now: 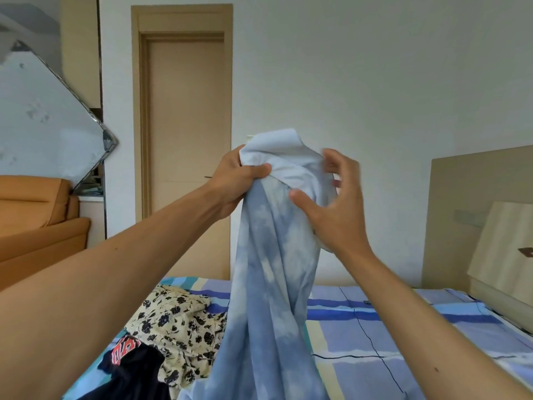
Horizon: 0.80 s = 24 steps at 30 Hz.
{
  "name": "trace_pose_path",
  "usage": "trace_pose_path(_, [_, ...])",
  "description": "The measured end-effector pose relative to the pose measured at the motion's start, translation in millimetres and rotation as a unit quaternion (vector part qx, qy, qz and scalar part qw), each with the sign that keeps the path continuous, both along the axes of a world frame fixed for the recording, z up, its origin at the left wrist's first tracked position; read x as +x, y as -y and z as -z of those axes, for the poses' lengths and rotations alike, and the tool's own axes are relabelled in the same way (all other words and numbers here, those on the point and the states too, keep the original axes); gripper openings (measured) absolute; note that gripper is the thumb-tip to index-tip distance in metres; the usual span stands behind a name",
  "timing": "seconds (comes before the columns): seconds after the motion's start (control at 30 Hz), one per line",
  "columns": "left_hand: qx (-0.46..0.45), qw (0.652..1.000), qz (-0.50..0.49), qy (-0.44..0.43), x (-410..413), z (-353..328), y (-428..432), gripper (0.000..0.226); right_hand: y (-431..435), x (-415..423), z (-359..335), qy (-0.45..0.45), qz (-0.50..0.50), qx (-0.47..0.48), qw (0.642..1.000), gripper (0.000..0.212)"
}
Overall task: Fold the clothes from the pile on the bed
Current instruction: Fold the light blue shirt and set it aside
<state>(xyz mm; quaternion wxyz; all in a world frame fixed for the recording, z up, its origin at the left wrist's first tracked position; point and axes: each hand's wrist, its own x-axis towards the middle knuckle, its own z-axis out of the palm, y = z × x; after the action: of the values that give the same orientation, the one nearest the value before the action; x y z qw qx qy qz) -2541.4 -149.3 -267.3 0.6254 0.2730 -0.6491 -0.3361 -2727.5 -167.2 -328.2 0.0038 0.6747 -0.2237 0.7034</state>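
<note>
A light blue tie-dye garment (271, 284) hangs in the air in front of me, its lower part reaching down to the bed (375, 336). My left hand (236, 180) grips its top edge, thumb and fingers curled round the bunched cloth. My right hand (331, 203) is beside the top of the garment with its fingers spread and bent, blurred by motion; the thumb touches the cloth. On the bed at the lower left lies a pile with a cream floral garment (178, 321) and a dark garment with red lettering (129, 362).
The bed has a blue striped sheet and a wooden headboard (473, 215) at the right. A closed wooden door (187, 119) stands behind. An orange sofa (37, 217) and a tilted grey board (43, 116) are at the left.
</note>
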Motion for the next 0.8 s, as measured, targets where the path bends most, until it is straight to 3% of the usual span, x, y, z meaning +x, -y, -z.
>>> trace_pose_path(0.07, [0.018,1.0,0.014,-0.004,9.4,1.1,-1.9,0.039,8.8,-8.3,25.1,0.075,0.043,0.122,0.989,0.113])
trace_pose_path(0.13, [0.04,0.998,0.043,0.009,19.7,3.6,-2.6,0.038,16.9,-12.0,44.6,0.1,-0.099,0.334,0.932,0.138])
trace_pose_path(0.17, [0.048,0.997,0.059,0.02,23.0,6.5,-2.1,0.038,21.0,-13.3,53.9,0.093,-0.228,0.41,0.878,0.136])
trace_pose_path(0.23, [0.061,0.994,0.086,0.033,27.6,14.7,0.2,0.04,27.0,-13.0,65.5,0.067,-0.414,0.478,0.772,0.102])
trace_pose_path(0.3, [0.077,0.991,0.101,0.041,34.1,25.9,5.1,0.043,30.4,-7.2,70.7,0.049,-0.474,0.469,0.744,0.068])
trace_pose_path(0.57, [0.193,0.966,0.136,0.109,73.5,110.4,42.9,0.048,66.4,-5.1,76.8,0.033,-0.345,0.492,0.799,0.043])
trace_pose_path(0.63, [0.226,0.96,0.044,0.162,67.6,136.0,63.3,0.041,79.6,-8.4,81.6,-0.043,-0.255,0.52,0.814,0.029])
trace_pose_path(0.7, [0.219,0.948,-0.089,0.215,52.1,117.4,92.3,0.03,97.9,-7.8,47.2,-0.138,-0.121,0.509,0.841,0.018])
trace_pose_path(0.8, [0.094,0.965,-0.198,0.146,20.1,-2.1,128.4,0.034,112.0,0.3,-83.6,-0.086,0.004,0.362,0.928,0.013])
